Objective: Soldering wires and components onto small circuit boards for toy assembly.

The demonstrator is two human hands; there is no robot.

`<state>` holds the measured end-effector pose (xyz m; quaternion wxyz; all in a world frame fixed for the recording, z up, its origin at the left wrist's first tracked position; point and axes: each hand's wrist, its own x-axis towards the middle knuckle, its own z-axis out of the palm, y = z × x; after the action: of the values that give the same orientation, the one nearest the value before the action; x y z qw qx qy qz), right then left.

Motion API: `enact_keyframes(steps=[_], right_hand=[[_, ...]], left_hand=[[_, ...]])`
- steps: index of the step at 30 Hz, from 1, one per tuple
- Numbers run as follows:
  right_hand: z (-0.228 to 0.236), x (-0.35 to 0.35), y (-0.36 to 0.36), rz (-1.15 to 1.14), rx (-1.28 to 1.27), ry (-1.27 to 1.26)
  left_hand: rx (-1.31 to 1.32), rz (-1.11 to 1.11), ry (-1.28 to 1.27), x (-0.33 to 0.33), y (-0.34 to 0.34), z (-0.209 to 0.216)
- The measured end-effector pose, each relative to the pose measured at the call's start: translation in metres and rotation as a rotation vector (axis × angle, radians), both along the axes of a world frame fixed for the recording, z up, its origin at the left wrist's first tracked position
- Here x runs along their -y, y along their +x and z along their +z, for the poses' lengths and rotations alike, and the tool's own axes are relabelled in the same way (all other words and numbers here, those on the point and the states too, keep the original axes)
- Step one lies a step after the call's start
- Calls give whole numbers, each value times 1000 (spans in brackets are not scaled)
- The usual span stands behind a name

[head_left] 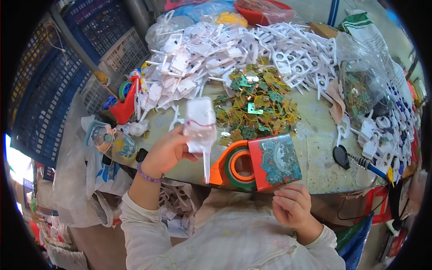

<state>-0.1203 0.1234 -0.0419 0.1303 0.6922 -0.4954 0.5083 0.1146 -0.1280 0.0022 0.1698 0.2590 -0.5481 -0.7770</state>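
Note:
My left hand (170, 150) is closed on a white plastic housing (200, 121) with a thin handle that points down toward me. A dark reddish line, perhaps a wire, crosses the housing; it looks slightly blurred. My right hand (291, 204) is at the table's front edge with its fingers curled in, and I cannot make out whether anything small is between them. Just beyond it lies a red box (275, 162) with a worn teal pattern on top. Against the box's left side is an orange tape dispenser (220, 167) with a green-rimmed roll (231, 173).
Green circuit boards with thin wires (258, 101) are heaped mid-table. Behind them rise piles of white plastic parts (193, 54). A soldering iron stand (344, 157) is at the right, a clear bottle (112, 141) at the left. Blue crates (40, 99) stand far left.

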Motion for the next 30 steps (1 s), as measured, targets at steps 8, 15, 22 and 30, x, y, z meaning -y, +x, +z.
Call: enact_keyframes(steps=[8,15,22,30], right_hand=[[-6,-10,-2,-49,8,12],[-7,-11,-7,-20,1,16],[27,32,-50,-201,52,-6],[6,115,-115,-307,-30,548]], left_hand=[[329,-204,-177,-20,-28,3],[397,-469,-1240,-2,-46,19],[301,-526,-1375,-17,-96,7],[137,-437,-1393,-12,-107,4]])
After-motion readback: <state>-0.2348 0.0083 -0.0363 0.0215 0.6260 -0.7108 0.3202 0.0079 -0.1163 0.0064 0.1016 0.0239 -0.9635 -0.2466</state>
